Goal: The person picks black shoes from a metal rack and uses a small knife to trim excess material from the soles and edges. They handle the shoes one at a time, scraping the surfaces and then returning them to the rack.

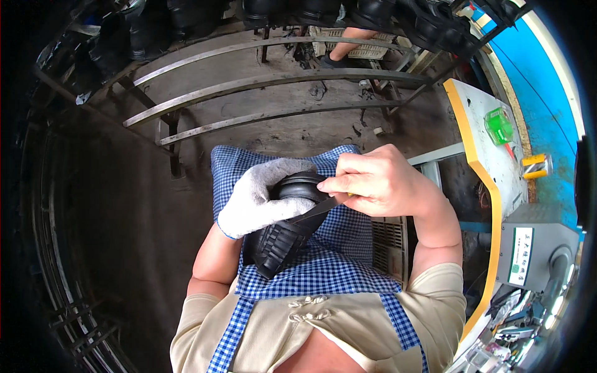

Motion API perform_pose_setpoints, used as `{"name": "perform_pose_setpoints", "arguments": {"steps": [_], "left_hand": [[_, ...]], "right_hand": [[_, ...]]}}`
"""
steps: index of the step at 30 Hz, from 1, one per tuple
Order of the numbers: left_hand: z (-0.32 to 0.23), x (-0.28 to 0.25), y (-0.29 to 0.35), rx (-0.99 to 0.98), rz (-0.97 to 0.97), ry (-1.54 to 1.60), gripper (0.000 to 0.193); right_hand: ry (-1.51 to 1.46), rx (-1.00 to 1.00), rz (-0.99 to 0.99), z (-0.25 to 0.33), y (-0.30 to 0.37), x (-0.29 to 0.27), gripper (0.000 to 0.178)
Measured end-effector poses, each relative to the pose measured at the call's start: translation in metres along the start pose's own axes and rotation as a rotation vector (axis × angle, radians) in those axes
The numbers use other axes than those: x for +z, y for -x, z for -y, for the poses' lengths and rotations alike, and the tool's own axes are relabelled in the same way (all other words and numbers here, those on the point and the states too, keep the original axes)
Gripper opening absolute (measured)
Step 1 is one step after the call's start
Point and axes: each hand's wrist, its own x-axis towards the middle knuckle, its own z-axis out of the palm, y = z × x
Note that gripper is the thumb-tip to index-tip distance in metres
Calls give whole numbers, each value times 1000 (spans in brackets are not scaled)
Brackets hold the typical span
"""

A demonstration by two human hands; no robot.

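A black shoe (277,245) with a deeply ribbed sole lies over my lap, its sole turned up toward me. Wrapped round its far, rounded end is my left hand (264,199), in a whitish knit glove. My bare right hand (376,183) pinches a knife with a thin, dark blade (316,211); a bit of yellow shows at the fingers. The blade lies slanted along the edge of the sole, close to the gloved thumb. The right thumb tip is at the shoe's far end. Most of the knife's handle is hidden in the fingers.
A blue checked apron (323,270) covers my lap. Ahead stands a metal rack (280,81) with black shoes along its top. At right are a yellow-edged white table (485,130), a green container (499,126) and a grey machine (538,245). Another person's leg (351,45) shows beyond the rack.
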Motion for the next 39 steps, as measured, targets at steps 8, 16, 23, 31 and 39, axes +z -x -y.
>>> {"name": "perform_pose_setpoints", "arguments": {"steps": [8, 16, 23, 31, 39], "left_hand": [[4, 12, -11, 35, 120, -94, 52], [8, 17, -14, 25, 152, -263, 51], [14, 4, -8, -52, 64, -43, 62], [-1, -7, 6, -111, -138, 90, 63], [4, -5, 7, -71, -141, 87, 64]], "right_hand": [[114, -4, 378, 5, -16, -24, 10], [193, 118, 531, -1, -10, 2, 18], [-377, 321, 127, -30, 18, 16, 17], [7, 263, -109, 8, 43, 22, 43], [158, 286, -87, 21, 35, 7, 37]]}}
